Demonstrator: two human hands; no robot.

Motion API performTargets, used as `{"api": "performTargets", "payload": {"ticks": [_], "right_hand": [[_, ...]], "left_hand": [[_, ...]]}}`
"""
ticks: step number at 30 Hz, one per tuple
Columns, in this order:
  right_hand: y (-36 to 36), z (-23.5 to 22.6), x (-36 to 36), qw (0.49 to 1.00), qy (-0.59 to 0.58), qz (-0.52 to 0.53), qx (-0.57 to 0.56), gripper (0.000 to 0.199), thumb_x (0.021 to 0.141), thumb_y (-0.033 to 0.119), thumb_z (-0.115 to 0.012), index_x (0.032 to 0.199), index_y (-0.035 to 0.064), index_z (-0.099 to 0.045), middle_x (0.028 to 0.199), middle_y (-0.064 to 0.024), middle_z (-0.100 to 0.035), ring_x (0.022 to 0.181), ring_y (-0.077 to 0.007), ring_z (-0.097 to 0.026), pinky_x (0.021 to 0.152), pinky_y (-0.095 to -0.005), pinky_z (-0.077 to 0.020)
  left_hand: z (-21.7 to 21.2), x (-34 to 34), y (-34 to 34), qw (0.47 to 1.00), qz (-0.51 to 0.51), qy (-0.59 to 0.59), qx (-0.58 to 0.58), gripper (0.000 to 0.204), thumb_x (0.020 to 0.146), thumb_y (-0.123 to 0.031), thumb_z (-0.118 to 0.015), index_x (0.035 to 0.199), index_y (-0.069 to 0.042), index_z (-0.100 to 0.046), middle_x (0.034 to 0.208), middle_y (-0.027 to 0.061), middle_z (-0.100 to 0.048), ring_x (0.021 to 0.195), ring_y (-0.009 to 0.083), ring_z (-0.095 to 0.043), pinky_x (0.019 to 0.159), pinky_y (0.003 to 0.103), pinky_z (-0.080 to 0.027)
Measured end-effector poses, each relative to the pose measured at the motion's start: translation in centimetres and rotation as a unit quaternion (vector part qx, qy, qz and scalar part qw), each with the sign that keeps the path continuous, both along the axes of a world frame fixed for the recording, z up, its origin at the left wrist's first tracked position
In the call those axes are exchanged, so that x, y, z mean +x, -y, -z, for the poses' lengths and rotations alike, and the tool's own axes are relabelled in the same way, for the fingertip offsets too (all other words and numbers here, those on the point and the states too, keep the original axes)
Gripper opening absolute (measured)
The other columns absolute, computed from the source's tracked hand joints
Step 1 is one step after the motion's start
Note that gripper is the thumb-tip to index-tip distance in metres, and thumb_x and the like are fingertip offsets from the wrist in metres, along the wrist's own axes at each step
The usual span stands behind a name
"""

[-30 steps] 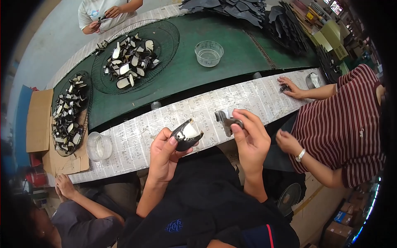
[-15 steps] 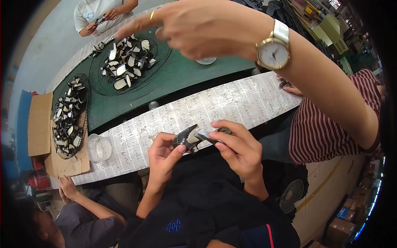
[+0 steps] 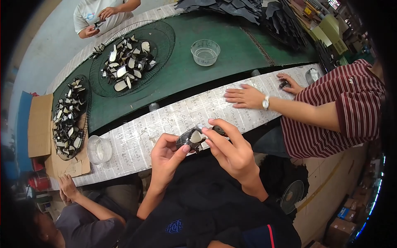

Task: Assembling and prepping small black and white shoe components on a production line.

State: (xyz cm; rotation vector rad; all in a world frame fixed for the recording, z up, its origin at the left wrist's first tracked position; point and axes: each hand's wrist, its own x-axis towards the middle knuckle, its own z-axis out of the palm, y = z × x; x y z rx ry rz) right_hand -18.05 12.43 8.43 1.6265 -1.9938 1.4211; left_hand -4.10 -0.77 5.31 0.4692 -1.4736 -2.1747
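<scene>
My left hand (image 3: 166, 159) is closed on a glossy black curved piece (image 3: 186, 140) that has a pale patch on its face, held just above the near edge of the patterned table covering. Fingers bent, my right hand (image 3: 232, 153) is pressed close to that piece from the right. A small pale-grey thing (image 3: 200, 126) shows at its fingertips, and a dark rounded end (image 3: 218, 131) sticks out behind the fingers. Most of what my right hand holds is hidden, so its kind cannot be told.
A wire basket (image 3: 167, 53) and a narrower one (image 3: 86, 120) hold similar black-and-pale pieces. Clear bowls stand on the green belt (image 3: 205, 53) and at left (image 3: 99, 149). Flat black pieces (image 3: 285, 22) are piled far right. Co-workers' hands are around, one (image 3: 245, 97) flat on the covering.
The striped-sleeved co-worker's arm has swung back from over the belt, and that hand now lies on the table covering. In my hands, the black piece has turned slightly; my right hand shifted left.
</scene>
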Motion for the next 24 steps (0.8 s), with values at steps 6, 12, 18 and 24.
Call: {"api": "performTargets", "payload": {"ticks": [6,12,18,24], "right_hand": [[-0.1,-0.2,-0.6,0.998,0.038,0.040,-0.004,0.025,0.080,-0.003,-0.070,0.105,-0.0035,-0.066,0.108,-0.0183,-0.063,0.087,-0.0303,-0.067,0.072,-0.0334,-0.0551],[0.9,3.4,-3.7,0.958,0.268,0.069,-0.073,0.020,0.090,0.003,-0.063,0.108,-0.0052,-0.066,0.109,-0.0120,-0.065,0.096,-0.0167,-0.063,0.078,-0.0265,-0.0515],[3.1,11.4,-5.3,0.815,0.577,0.006,-0.043,0.022,0.095,0.016,-0.060,0.111,0.0017,-0.066,0.105,-0.0030,-0.065,0.092,-0.0091,-0.059,0.077,-0.0245,-0.0509],[3.4,15.7,-5.7,0.794,0.600,-0.014,-0.096,0.020,0.096,0.016,-0.058,0.108,0.0019,-0.066,0.103,-0.0022,-0.066,0.086,-0.0068,-0.059,0.074,-0.0220,-0.0480]], "left_hand": [[0.6,0.5,0.3,0.998,-0.011,0.002,0.065,0.015,0.091,-0.001,-0.063,0.101,0.002,-0.052,0.097,0.0117,-0.065,0.090,0.0169,-0.064,0.084,0.031,-0.052],[0.1,1.0,1.3,0.990,0.023,-0.038,0.136,0.021,0.092,-0.013,-0.062,0.101,-0.001,-0.048,0.100,0.0177,-0.065,0.090,0.0262,-0.068,0.079,0.039,-0.059],[0.0,1.7,1.5,0.978,0.059,-0.054,0.192,0.016,0.093,-0.009,-0.060,0.104,-0.001,-0.051,0.101,0.0149,-0.066,0.087,0.0213,-0.068,0.081,0.037,-0.057],[1.8,2.6,3.9,0.986,0.110,0.116,0.046,0.019,0.092,-0.014,-0.066,0.105,-0.003,-0.059,0.094,0.0042,-0.067,0.086,0.0104,-0.065,0.075,0.024,-0.050]]}}
